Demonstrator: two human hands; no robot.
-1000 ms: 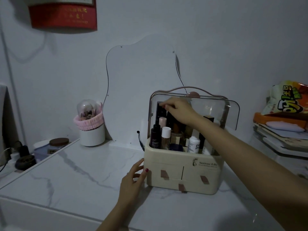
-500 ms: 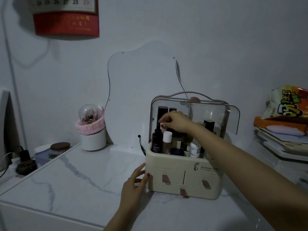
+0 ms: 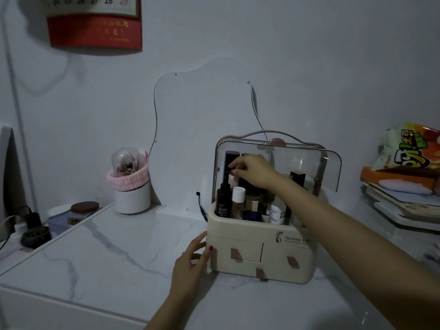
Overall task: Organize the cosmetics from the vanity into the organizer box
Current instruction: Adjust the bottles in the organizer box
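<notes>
Your white marble vanity top point(image 3: 114, 253) carries the cream organizer box point(image 3: 259, 258) at centre right and a white cup point(image 3: 132, 198) behind, centre left.

- Dim, bluish room light; colours look muted and grainy.
- Soft shadow falls under the calendar point(image 3: 95, 22).
- Faint glare shows on the box lid point(image 3: 307, 163).
- Wide-angle bending at the edges.
</notes>
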